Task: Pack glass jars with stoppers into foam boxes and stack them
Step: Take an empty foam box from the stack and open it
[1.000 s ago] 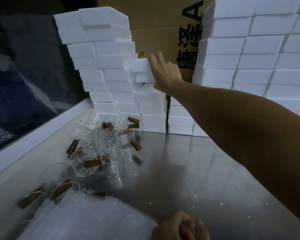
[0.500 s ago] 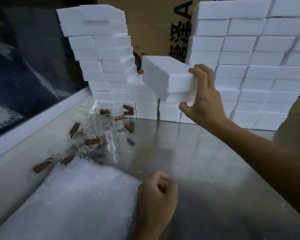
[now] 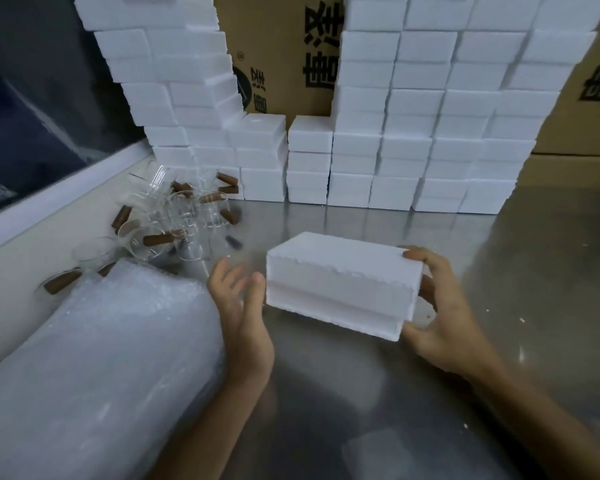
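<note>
The right hand (image 3: 444, 306) has brought one foam box (image 3: 343, 285) down from the stacks, where it was a moment ago, to a spot low over the tabletop (image 3: 326, 393). The left hand (image 3: 243, 306) was a closed fist near the plastic before. Now it is open and has moved up beside the box.

Closest to the person, on the left, lies one big roll of bubble wrap (image 3: 94, 368) on the tabletop. Two bare arms reach forward from the bottom edge. The left hand is open, palm facing the box, fingers straight and a bit spread. Its thumb is just beside the left end of the box, and I cannot tell if it touches. The right hand holds the right end of the box, with fingers curled over the top corner and the thumb under the bottom corner. The box is white, with a lid on top, and it is tilted a little.

Farther back on the left is a pile of clear glass jars (image 3: 174, 209) with brown stoppers (image 3: 158, 240). They lie jumbled, too many and too see-through to count well. About nine stoppers show.

At the back stand many stacks of foam boxes (image 3: 413, 116) against two cardboard boxes (image 3: 284, 64).
</note>
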Demonstrator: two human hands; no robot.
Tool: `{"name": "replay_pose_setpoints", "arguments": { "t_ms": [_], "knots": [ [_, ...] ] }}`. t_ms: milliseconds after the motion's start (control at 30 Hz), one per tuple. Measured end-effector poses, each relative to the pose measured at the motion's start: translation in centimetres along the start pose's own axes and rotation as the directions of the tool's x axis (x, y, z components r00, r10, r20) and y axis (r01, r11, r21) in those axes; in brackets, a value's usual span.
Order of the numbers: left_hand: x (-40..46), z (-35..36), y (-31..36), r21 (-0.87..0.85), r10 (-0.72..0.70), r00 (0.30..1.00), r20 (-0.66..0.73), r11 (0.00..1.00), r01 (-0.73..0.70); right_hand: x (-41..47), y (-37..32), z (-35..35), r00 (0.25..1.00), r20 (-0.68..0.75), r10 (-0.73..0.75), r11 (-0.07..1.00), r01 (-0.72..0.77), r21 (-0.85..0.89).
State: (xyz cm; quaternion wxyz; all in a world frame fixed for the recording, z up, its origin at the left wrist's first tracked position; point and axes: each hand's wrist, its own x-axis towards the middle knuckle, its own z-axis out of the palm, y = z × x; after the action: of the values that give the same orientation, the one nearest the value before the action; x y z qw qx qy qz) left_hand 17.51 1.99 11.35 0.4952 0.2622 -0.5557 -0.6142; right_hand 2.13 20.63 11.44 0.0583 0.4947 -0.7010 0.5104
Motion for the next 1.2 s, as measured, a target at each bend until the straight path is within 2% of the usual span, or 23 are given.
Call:
{"name": "replay_pose_setpoints", "arguments": {
  "t_ms": [67, 167, 267, 333, 400, 500, 567, 667, 733, 800, 933, 1033, 1100, 1200],
  "knots": [
    [-0.4, -0.1, 0.0, 0.001, -0.004, 0.998, 0.07, 1.0, 0.004, -0.9, -0.1, -0.1, 1.0, -0.027, -0.014, 0.997, 0.012, -0.083],
    [-0.7, -0.2, 0.1, 0.01, 0.012, 0.986, 0.164, 1.0, -0.014, -1.2, -0.5, -0.3, 0.996, -0.091, 0.016, 0.955, -0.042, -0.294],
    [-0.8, -0.2, 0.4, 0.032, 0.022, 0.989, 0.148, 0.999, -0.027, -1.7, -0.1, -0.2, 0.999, -0.033, 0.028, 0.938, -0.038, -0.344],
    [-0.9, 0.0, 0.4, 0.107, 0.046, 0.989, 0.14, 0.992, -0.061, -2.3, -0.1, 0.2, 1.0, -0.007, 0.022, 0.953, -0.023, -0.302],
    [-1.0, -0.1, 0.1, 0.186, 0.056, 0.992, 0.109, 0.98, -0.076, -2.5, -0.2, 0.7, 0.998, -0.04, 0.048, 0.978, -0.055, -0.203],
    [-1.0, -0.1, 0.1, 0.186, 0.056, 0.994, 0.098, 0.98, -0.074, -2.4, -0.6, 0.7, 0.977, -0.137, 0.16, 0.986, -0.153, 0.063],
    [-1.2, -0.1, 0.2, 0.171, 0.045, 0.988, 0.147, 0.983, -0.07, -2.4, -0.9, 0.4, 0.948, -0.155, 0.277, 0.944, -0.238, 0.23],
    [-1.2, -0.2, 0.3, 0.117, -0.026, 0.962, 0.273, 0.993, -0.006, -2.4, -1.3, 0.1, 0.938, -0.096, 0.334, 0.92, -0.302, 0.249],
    [-0.8, -0.5, 0.3, 0.066, -0.112, 0.911, 0.397, 0.993, 0.094, -2.3, -1.5, 0.0, 0.935, -0.049, 0.353, 0.91, -0.331, 0.249],
    [-0.6, -0.8, 0.5, 0.097, -0.17, 0.874, 0.455, 0.985, 0.141, -2.3, -1.3, 0.0, 0.921, 0.016, 0.389, 0.889, -0.38, 0.256],
    [-0.5, -0.6, 0.3, 0.331, -0.21, 0.912, 0.353, 0.94, 0.088, -2.3, -1.5, 0.0, 0.845, 0.087, 0.527, 0.83, -0.534, 0.162],
    [-0.6, -0.5, 0.2, 0.398, -0.163, 0.938, 0.307, 0.917, 0.029, -1.5, -1.9, 0.0, 0.803, 0.114, 0.586, 0.807, -0.591, 0.017],
    [-0.5, -0.6, 0.4, 0.441, -0.166, 0.949, 0.269, 0.897, 0.032, -1.0, -2.0, 0.1, 0.789, 0.088, 0.608, 0.794, -0.606, -0.042],
    [-0.3, -0.7, 0.2, 0.507, -0.166, 0.966, 0.2, 0.861, 0.043, -0.5, -2.1, 0.7, 0.753, -0.033, 0.657, 0.746, -0.656, -0.118]
  ]
}}
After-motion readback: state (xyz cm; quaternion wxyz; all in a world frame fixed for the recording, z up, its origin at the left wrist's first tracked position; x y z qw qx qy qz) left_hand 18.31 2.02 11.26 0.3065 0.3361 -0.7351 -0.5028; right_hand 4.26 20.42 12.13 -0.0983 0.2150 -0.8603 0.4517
